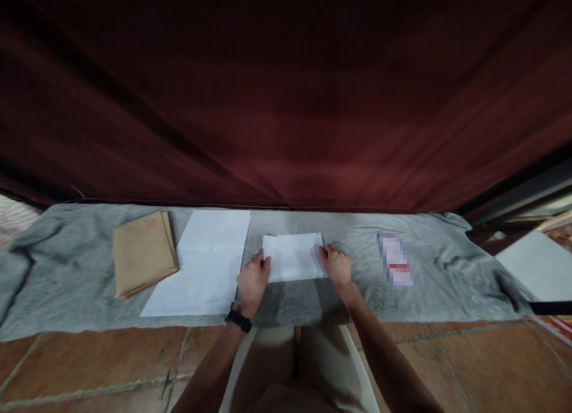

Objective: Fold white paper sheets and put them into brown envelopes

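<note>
Both hands pinch a small folded white paper sheet (pixel 294 256) lying mid-way on the grey cloth (pixel 429 294) spread over the tiled floor: left hand (pixel 252 283) at its left edge, right hand (pixel 337 266) at its right. A larger creased white sheet (pixel 201 264) lies just left, a stack of brown paper envelopes (pixel 143 252) beyond it, a small blurred printed card (pixel 395 259) well apart at right.

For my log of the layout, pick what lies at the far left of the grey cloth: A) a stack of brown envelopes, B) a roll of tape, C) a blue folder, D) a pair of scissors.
A: a stack of brown envelopes lies at the left end of the grey cloth, beside a large white sheet.
</note>
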A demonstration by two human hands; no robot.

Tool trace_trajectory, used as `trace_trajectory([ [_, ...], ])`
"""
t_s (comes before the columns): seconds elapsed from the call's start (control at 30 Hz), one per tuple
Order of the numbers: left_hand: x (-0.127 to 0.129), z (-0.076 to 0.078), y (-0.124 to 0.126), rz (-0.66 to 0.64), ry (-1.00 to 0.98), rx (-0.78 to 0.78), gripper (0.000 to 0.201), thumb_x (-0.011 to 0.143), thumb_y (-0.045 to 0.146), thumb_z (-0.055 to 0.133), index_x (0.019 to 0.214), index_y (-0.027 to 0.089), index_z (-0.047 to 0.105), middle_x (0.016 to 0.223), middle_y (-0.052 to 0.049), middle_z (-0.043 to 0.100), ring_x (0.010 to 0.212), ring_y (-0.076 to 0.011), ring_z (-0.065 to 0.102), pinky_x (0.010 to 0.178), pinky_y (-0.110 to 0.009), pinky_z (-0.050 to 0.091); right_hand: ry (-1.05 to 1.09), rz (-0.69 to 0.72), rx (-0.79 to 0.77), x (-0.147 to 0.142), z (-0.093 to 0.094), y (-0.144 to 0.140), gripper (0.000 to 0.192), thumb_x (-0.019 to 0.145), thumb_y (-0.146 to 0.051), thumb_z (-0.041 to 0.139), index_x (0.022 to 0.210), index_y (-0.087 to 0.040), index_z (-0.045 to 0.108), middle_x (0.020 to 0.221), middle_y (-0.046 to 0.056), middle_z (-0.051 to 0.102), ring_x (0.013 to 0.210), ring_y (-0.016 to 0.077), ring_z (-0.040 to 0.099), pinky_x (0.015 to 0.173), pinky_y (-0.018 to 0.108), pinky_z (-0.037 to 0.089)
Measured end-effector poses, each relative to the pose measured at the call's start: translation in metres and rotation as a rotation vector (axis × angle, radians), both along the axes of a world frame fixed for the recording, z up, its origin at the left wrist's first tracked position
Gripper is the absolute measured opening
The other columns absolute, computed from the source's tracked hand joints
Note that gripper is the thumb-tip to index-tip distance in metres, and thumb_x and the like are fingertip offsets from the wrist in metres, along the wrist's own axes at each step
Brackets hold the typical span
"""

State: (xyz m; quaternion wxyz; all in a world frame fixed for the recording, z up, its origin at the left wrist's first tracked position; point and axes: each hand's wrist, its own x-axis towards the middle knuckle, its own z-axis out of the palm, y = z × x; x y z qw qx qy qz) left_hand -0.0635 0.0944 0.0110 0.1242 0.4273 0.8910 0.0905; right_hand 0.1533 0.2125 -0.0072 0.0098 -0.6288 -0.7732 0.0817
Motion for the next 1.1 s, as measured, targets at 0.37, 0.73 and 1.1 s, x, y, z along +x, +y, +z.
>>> trace_trajectory([
  [0.37, 0.006, -0.007, -0.001, -0.05, 0.134, 0.015, 0.04, 0.105, 0.043, 0.037, 0.115, 0.018, 0.067, 0.092, -0.013, 0.078, 0.083, -0.0242, 0.074, 0.066, -0.028, 0.044, -0.018, 0.008, 0.055, -0.004, -0.001, 0.0, 0.038, 0.107, -0.043, 0.043, 0.107, -0.015, 0.069, 0.08, 0.014, 0.075, 0.073, 0.0227, 0.074, 0.071, 0.03, 0.05],
  [0.73, 0.012, -0.008, -0.003, -0.113, 0.226, -0.02, 0.041, 0.107, 0.039, 0.031, 0.119, 0.015, 0.062, 0.093, -0.015, 0.077, 0.083, -0.0257, 0.075, 0.065, -0.028, 0.046, 0.139, 0.061, 0.215, 0.0, 0.002, -0.013, 0.033, 0.107, -0.031, 0.039, 0.117, -0.014, 0.066, 0.106, 0.016, 0.074, 0.101, 0.0267, 0.07, 0.09, 0.037, 0.049],
  [1.1, 0.013, -0.004, -0.002, -0.087, 0.182, -0.017, 0.039, 0.107, 0.039, 0.033, 0.119, 0.015, 0.061, 0.092, -0.014, 0.076, 0.081, -0.0258, 0.074, 0.068, -0.031, 0.048, 0.263, 0.464, 0.223, -0.026, -0.025, -0.056, 0.048, 0.107, -0.035, 0.043, 0.153, -0.021, 0.047, 0.163, 0.01, 0.04, 0.151, 0.028, 0.034, 0.124, 0.049, 0.027],
])
